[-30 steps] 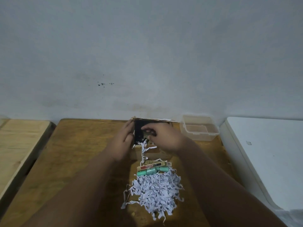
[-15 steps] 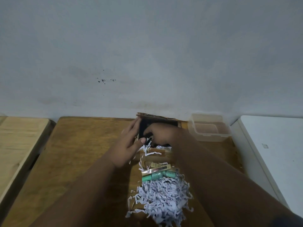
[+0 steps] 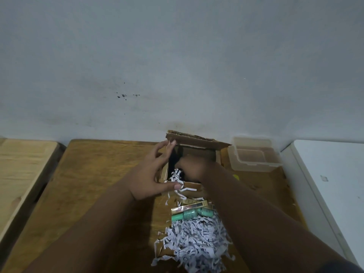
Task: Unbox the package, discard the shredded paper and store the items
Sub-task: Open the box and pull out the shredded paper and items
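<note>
An open cardboard box [image 3: 199,143] stands at the back of the wooden table [image 3: 98,174], against the wall. My left hand [image 3: 155,174] lies flat against the box's left wall, fingers spread, thumb at the front corner. My right hand [image 3: 194,167] reaches down inside the box with its fingers curled, and white shredded strips [image 3: 176,177] trail out from under them. In front of the box lie two green tubes [image 3: 192,213] and small gold and red packets [image 3: 190,205]. A heap of shredded paper [image 3: 195,241] sits just below them.
A clear plastic container [image 3: 254,155] stands right of the box, with nothing visible inside. A white surface [image 3: 334,184] adjoins the table on the right and a lighter wooden table [image 3: 21,168] on the left. The wall rises directly behind the box.
My right hand has gone deeper into the box. My left hand has spread open along the box's left wall, and more strips hang over the box's front edge.
</note>
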